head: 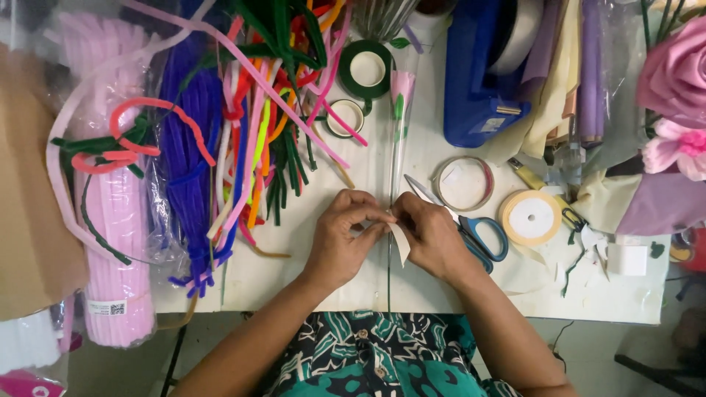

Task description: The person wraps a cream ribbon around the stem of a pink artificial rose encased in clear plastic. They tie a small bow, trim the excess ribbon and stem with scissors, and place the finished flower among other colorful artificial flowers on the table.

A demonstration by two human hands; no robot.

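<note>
From my seat, far left at 9 o'clock: a bag of pale pink pipe cleaners (110, 220) lying lengthwise on the bench (294, 283), w/ a bundle of purple pipe cleaners (193, 169) just beside it. Next, toward 11 o'clock, a loose heap of mixed-colour pipe cleaners (272, 110) spreads over the bench. At 12 o'clock sit two rolls of green tape (366, 70), the bigger above the smaller.

Centre frame: my left hand (342, 235) and right hand (434, 235) meet fingertip to fingertip. Each grip is pinched together on a strip of cream tape (401, 242) where it meets a thin green stem (389, 272); the strip's loose end hangs down between the hands. The stem runs straight from 6 o'clock up to a clear cone sleeve w/ a pink bud (401, 95) inside, approx 12 o'clock of the hands.

Right of the hands, touching the right one: blue-handled scissors (478, 239). At 2 o'clock, a clear tape roll (463, 184), then a cream tape roll (529, 217). Above them a blue tape dispenser (478, 81). Far right, 2 o'clock corner: big pink fabric flower (673, 73).
</note>
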